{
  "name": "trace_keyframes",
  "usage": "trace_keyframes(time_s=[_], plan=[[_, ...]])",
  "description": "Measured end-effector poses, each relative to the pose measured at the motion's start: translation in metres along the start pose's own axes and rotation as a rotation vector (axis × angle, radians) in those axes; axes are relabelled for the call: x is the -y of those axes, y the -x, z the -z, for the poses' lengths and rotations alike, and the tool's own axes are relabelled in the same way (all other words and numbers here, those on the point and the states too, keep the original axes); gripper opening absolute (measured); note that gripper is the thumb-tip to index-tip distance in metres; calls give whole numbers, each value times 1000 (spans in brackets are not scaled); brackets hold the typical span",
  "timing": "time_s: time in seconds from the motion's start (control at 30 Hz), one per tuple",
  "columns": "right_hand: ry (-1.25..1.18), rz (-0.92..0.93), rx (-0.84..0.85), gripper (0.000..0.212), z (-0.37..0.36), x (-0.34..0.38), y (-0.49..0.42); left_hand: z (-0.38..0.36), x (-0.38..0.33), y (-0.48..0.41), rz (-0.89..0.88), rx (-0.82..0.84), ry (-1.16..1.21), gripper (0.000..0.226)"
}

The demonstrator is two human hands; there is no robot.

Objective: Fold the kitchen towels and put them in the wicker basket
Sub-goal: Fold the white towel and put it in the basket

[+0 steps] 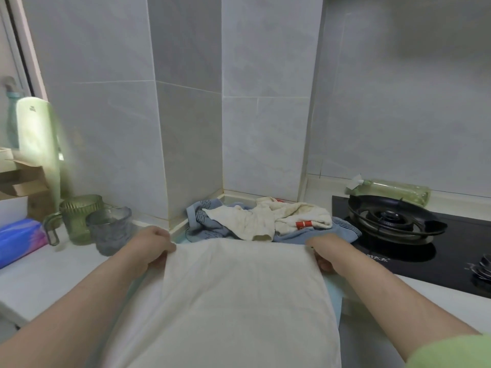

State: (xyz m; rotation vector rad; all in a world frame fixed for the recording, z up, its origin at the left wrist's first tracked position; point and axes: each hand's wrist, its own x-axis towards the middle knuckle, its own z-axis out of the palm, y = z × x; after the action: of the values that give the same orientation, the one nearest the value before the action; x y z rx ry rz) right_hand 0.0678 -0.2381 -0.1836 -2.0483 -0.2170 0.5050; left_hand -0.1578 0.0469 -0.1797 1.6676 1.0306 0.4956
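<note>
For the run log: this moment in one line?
left hand, right hand: grip white towel | towel pile: unfolded behind | basket: unseen

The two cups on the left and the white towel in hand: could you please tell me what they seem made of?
The green cup looks like glossy tinted glass, ribbed and see-through. The grey cup seems textured glass, possibly plastic. The white towel looks like matt cloth, probably cotton: it sags and creases between the left hand and right hand.

Dim, flat, greyish indoor light, brightest at the left side. Blown-out glare and smearing on the pale green bottle [37,139]. Faint, soft-edged shadows only. Mildly soft all over, blurrier toward the edges; wall tiles [186,75] bowed by wide-angle distortion.
</note>
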Motion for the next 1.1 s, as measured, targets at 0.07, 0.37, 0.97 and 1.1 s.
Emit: trace_keyframes(time_s=[0.07, 0.37, 0.97, 1.1], plan=[[-36, -13, 61, 12, 1, 3, 2, 0, -3, -6, 17, -5, 156, 21], [-90, -56, 27, 11, -9, 7, -9, 16, -8, -21, 54, 129, 167, 26], [308, 394, -219, 24, 6, 15, -27, 15, -7, -34, -573, -322, -729, 14], [112, 373, -254, 15, 7, 38, -25, 24, -27, -36, -483, -337, -425, 18]])
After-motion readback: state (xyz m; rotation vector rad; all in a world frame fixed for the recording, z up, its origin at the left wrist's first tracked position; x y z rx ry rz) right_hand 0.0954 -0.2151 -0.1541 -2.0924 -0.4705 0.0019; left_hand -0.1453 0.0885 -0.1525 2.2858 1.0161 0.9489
